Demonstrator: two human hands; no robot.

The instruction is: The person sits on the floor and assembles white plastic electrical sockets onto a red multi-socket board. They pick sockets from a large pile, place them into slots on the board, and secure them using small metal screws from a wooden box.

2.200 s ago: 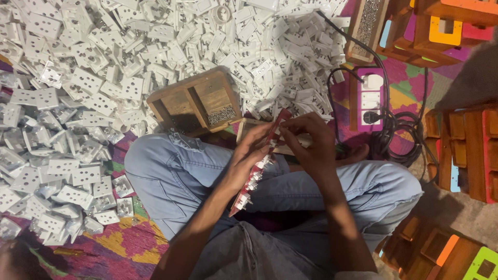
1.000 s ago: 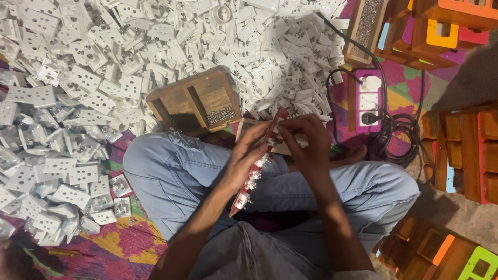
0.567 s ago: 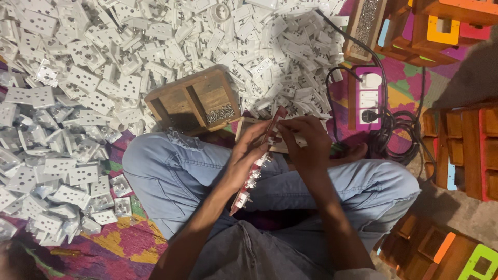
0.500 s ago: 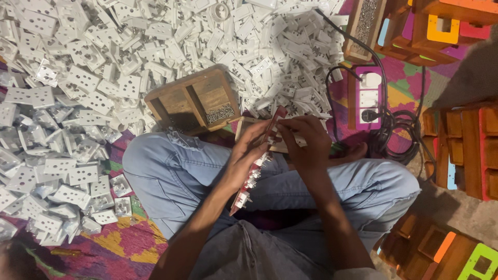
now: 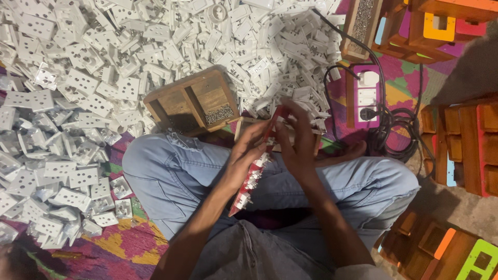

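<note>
Two hands met over the person's crossed legs, both closed on one long red strip (image 5: 252, 173) set with small white parts. Left hand (image 5: 248, 155) gripped the strip along its middle, fingers wrapped around it, while the right hand (image 5: 295, 142) pinched its upper end. The strip ran slantwise from the fingertips down toward the lap. Just ahead of the knees sat a wooden tray (image 5: 193, 101) with compartments, one holding small screws. White plastic switch plates (image 5: 104, 78) lay heaped across the patterned floor mat (image 5: 124, 246). A power strip (image 5: 366, 96) with black cable lay to the right.
</note>
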